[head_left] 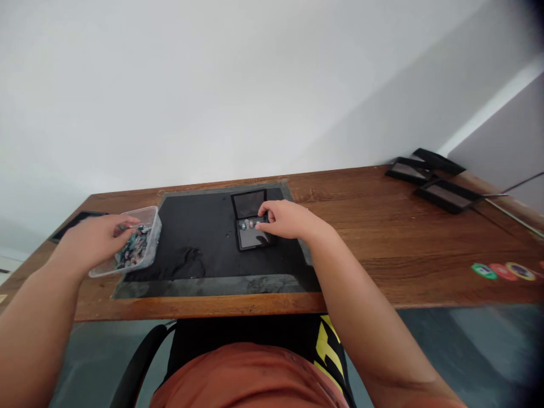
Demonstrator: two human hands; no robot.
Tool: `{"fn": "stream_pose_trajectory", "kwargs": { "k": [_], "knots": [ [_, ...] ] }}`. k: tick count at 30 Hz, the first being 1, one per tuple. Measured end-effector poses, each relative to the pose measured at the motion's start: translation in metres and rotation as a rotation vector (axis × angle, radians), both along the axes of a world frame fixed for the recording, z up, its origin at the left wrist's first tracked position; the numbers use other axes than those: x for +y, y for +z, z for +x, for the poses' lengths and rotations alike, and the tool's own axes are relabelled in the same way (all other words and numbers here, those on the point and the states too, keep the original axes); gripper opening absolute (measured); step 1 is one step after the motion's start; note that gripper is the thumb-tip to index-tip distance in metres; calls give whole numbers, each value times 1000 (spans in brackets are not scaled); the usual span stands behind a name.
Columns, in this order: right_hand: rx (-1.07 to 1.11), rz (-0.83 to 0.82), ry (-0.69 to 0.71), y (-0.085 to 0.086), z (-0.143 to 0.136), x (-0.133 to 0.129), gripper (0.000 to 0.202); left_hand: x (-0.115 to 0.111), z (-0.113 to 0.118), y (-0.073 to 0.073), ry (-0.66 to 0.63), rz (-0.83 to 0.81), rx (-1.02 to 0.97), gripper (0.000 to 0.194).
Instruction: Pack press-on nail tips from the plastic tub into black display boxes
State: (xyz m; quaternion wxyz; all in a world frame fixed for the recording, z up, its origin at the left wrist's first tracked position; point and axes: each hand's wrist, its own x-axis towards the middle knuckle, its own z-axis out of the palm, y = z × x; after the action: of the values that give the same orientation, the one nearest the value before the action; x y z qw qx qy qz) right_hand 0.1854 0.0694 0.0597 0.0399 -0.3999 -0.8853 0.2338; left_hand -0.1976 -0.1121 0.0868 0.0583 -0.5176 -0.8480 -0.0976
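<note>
The tub [155, 241] overlaps the mat [204, 226]; the left hand [91, 238], half-curled, is over it, the right hand [287, 219] half-closed at the open case [250, 241]. I can't tell either's grip. A light touch should keep the beads [251, 224] lined up.

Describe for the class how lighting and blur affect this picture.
Head view: a soft diagonal shadow crosses the wall at right, and the right corners darken; head view: the round coloured discs look smeared; head view: small pieces in the tub blur together.
</note>
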Motion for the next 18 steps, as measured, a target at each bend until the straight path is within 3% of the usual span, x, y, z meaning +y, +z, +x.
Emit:
{"fn": "stream_pose_trajectory", "kwargs": {
  "k": [3, 5, 8, 10, 14, 18],
  "knots": [
    [1, -2, -4, 0, 0, 0, 34, -2, 6, 10, -12, -178, 87, 33],
    [7, 1, 2, 0, 0, 0, 34, -3, 7, 14, -9, -204, 117, 37],
    [15, 10, 8, -1, 1, 1, 34, -5, 9, 18, 27, -197, 104, 38],
    [23, 14, 0, -1, 1, 1, 33, -7, 18, 19, 58, -95, -6, 38],
    [73, 32, -22, -3, 0, 2, 31, -7, 68, 13, 7, 262, -409, 44],
    [224, 22, 5, -4, -1, 3, 24, 11, 129, -4, -279, 270, -725, 40]
  ]
}}
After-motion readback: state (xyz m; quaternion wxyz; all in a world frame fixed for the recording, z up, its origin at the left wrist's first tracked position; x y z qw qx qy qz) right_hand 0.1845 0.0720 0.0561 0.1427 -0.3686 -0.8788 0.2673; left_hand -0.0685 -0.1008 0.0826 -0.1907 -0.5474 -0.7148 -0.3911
